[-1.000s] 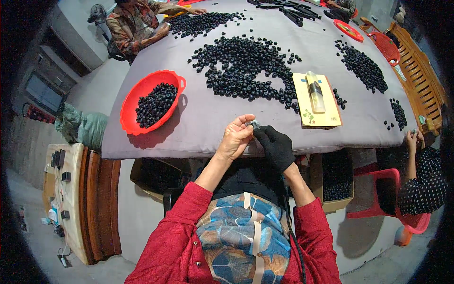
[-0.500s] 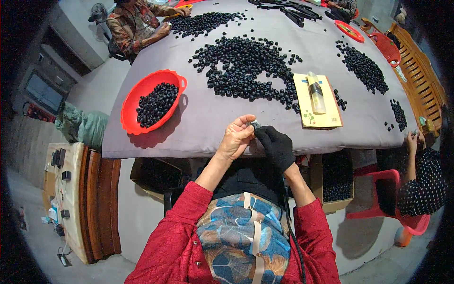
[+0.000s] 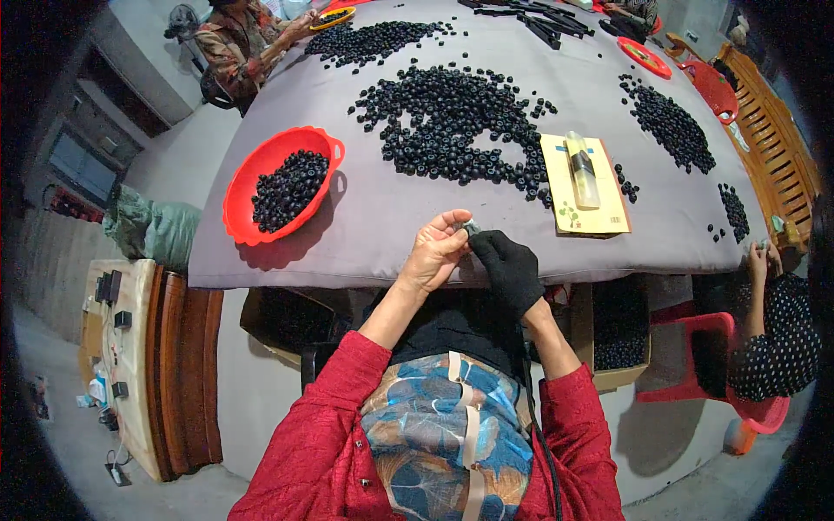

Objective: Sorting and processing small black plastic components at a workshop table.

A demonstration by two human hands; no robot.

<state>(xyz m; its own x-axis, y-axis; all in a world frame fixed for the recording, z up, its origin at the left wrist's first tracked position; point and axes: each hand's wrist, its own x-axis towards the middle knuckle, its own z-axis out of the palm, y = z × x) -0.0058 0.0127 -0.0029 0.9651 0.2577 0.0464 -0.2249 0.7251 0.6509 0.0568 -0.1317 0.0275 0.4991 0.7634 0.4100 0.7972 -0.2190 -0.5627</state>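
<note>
1. In a room with a slatted wooden bench (image 3: 773,130) along the right, a desk (image 3: 373,234) covered in grey cloth.
2. Just over its near edge, a small greyish piece (image 3: 470,227) pinched in the bare left hand (image 3: 434,253); bent in beside it, the black-gloved right hand (image 3: 511,273), grip hidden, so impossible to tell whether closed on the piece.
3. Beyond both, a wide loose pile of black ring-shaped parts (image 3: 452,108).
4. Apparently mid-work: one piece in hand, many more parts loose than gathered; which count as finished, impossible to tell.
5. To the left, a red scalloped basin (image 3: 254,169), partly filled with similar black parts.
6. Under the desk, at right, a cardboard box (image 3: 621,379) with dark parts inside; at left, an open carton (image 3: 271,352), contents too dark to make out.
7. Far left, at a co-worker's hands, a yellow tray (image 3: 351,14) with some black parts.
</note>
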